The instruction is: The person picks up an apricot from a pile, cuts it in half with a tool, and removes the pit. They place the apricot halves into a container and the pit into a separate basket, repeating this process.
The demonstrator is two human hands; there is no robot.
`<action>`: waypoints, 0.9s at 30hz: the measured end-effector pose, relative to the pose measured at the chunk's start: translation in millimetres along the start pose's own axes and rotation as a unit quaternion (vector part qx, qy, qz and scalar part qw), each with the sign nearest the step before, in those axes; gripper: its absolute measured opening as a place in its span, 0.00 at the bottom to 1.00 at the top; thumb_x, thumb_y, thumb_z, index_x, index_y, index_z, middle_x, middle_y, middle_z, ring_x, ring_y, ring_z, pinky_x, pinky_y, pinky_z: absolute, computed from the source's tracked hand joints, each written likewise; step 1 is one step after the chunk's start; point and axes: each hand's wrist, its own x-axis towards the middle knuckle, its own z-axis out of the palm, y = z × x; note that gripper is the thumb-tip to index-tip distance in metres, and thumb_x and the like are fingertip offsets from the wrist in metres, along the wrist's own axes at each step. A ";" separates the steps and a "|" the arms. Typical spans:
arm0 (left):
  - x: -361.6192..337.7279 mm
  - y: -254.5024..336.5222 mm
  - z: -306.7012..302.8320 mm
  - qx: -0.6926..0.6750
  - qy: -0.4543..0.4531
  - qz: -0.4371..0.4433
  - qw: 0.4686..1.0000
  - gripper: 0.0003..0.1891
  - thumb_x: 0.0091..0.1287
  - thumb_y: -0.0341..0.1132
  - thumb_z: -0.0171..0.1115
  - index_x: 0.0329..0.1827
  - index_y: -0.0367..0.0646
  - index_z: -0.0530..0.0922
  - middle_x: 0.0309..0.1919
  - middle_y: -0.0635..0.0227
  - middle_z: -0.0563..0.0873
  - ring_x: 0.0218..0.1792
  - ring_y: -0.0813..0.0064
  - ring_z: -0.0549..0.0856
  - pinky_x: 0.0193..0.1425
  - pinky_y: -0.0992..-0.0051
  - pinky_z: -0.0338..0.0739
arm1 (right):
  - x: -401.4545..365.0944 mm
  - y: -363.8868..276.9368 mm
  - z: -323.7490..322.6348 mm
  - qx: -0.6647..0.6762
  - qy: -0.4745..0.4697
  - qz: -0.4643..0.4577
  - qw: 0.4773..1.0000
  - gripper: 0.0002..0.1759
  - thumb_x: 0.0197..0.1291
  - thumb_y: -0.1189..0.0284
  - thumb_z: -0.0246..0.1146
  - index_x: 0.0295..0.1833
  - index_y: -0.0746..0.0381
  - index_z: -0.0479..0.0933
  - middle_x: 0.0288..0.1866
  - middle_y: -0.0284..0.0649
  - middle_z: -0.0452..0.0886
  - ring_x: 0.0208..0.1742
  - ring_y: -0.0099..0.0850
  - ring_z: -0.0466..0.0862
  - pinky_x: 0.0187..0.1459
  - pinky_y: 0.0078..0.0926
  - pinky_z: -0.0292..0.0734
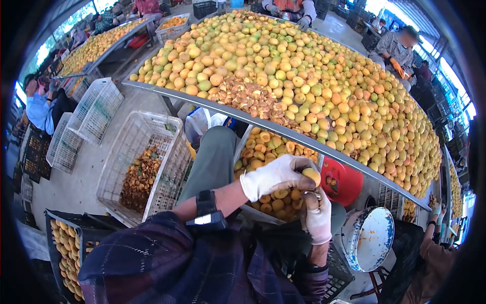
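Observation:
My left hand (278, 177), in a white work glove with dirty fingertips, pinches a yellow apricot (311, 176) above my lap. Just below the fruit, my gloved right hand (318, 218) is closed, with its thumb and fingertips close to the apricot. Whatever it grips is mostly hidden by the fingers. Beneath both hands stands a crate of halved apricots (278, 204), their hollow cut sides showing. A heap of brown apricot pits (248, 96) lies near the edge of the metal table (217, 110), among many whole apricots (304, 66).
A red bucket (349, 182) and a paint-stained white bucket (374, 240) stand to my right. Left of my knee is a white crate (109, 177) holding brown scraps (140, 180). A black crate of apricots (66, 253) sits at lower left. Other people work around the tables.

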 end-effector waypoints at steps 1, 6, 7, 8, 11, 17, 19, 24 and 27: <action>-2.5 -2.4 8.4 0.001 -0.001 0.001 1.000 0.21 0.60 0.34 0.66 0.55 0.36 0.77 0.46 0.68 0.84 0.50 0.79 0.80 0.58 0.77 0.72 | -0.2 2.7 3.9 0.050 0.027 0.012 0.998 0.25 0.66 0.53 0.60 0.51 0.66 0.73 0.28 0.28 0.75 0.23 0.15 0.71 0.25 0.14 0.66; -8.9 -7.6 21.8 -0.165 0.050 0.000 0.985 0.20 0.66 0.36 0.64 0.58 0.38 0.76 0.49 0.70 0.83 0.52 0.80 0.78 0.59 0.77 0.71 | -0.1 -9.0 24.0 0.083 0.114 -0.051 0.989 0.25 0.66 0.53 0.60 0.52 0.66 0.73 0.28 0.28 0.75 0.24 0.14 0.71 0.26 0.14 0.66; -7.5 -4.5 18.2 -0.109 0.047 -0.010 0.993 0.20 0.65 0.36 0.63 0.58 0.38 0.76 0.49 0.71 0.83 0.52 0.80 0.79 0.58 0.77 0.72 | -1.1 -12.7 23.4 0.076 0.115 -0.048 0.989 0.25 0.66 0.53 0.59 0.52 0.66 0.73 0.28 0.28 0.74 0.24 0.14 0.71 0.26 0.13 0.65; -6.0 -4.7 12.8 -0.109 0.045 -0.011 0.993 0.20 0.65 0.36 0.63 0.58 0.38 0.76 0.49 0.71 0.83 0.52 0.80 0.79 0.58 0.77 0.72 | -3.6 -9.6 19.3 0.052 0.106 -0.037 0.992 0.24 0.66 0.53 0.60 0.51 0.66 0.74 0.28 0.27 0.74 0.26 0.14 0.70 0.27 0.14 0.65; -1.8 -0.6 -7.4 -0.043 -0.006 -0.001 0.999 0.22 0.62 0.38 0.67 0.56 0.37 0.77 0.46 0.69 0.84 0.49 0.79 0.80 0.56 0.76 0.72 | -3.4 0.5 3.6 -0.036 0.044 -0.049 0.997 0.22 0.67 0.54 0.60 0.49 0.65 0.74 0.25 0.25 0.72 0.24 0.14 0.69 0.25 0.14 0.63; -1.7 4.8 -16.4 0.120 -0.034 -0.010 0.992 0.25 0.56 0.38 0.70 0.55 0.33 0.78 0.45 0.63 0.85 0.49 0.75 0.82 0.56 0.76 0.74 | -1.9 -10.7 -17.5 -0.081 -0.063 0.017 0.995 0.18 0.65 0.62 0.62 0.45 0.68 0.75 0.30 0.39 0.80 0.31 0.21 0.76 0.34 0.22 0.73; -2.8 -5.1 -11.5 0.014 -0.023 -0.025 0.999 0.25 0.58 0.37 0.68 0.58 0.35 0.76 0.46 0.64 0.85 0.49 0.74 0.82 0.55 0.74 0.76 | -2.1 -13.5 -14.9 0.005 -0.032 0.077 0.996 0.16 0.65 0.62 0.62 0.45 0.66 0.75 0.28 0.35 0.79 0.27 0.18 0.75 0.29 0.17 0.69; -13.9 -19.5 6.7 -0.390 -0.008 -0.105 0.915 0.21 0.69 0.38 0.57 0.62 0.38 0.70 0.45 0.62 0.84 0.45 0.69 0.85 0.41 0.72 0.82 | 9.8 -46.2 -0.5 0.433 0.195 -0.101 0.874 0.28 0.70 0.43 0.44 0.47 0.59 0.70 0.16 0.30 0.66 0.08 0.21 0.61 0.10 0.22 0.56; -4.4 -39.6 16.2 -0.502 -0.046 -0.114 0.856 0.19 0.70 0.40 0.56 0.58 0.36 0.72 0.44 0.59 0.83 0.43 0.68 0.85 0.38 0.76 0.81 | 22.1 -76.5 -1.8 0.424 0.273 -0.160 0.849 0.30 0.70 0.43 0.42 0.49 0.60 0.69 0.16 0.31 0.65 0.08 0.23 0.61 0.10 0.21 0.57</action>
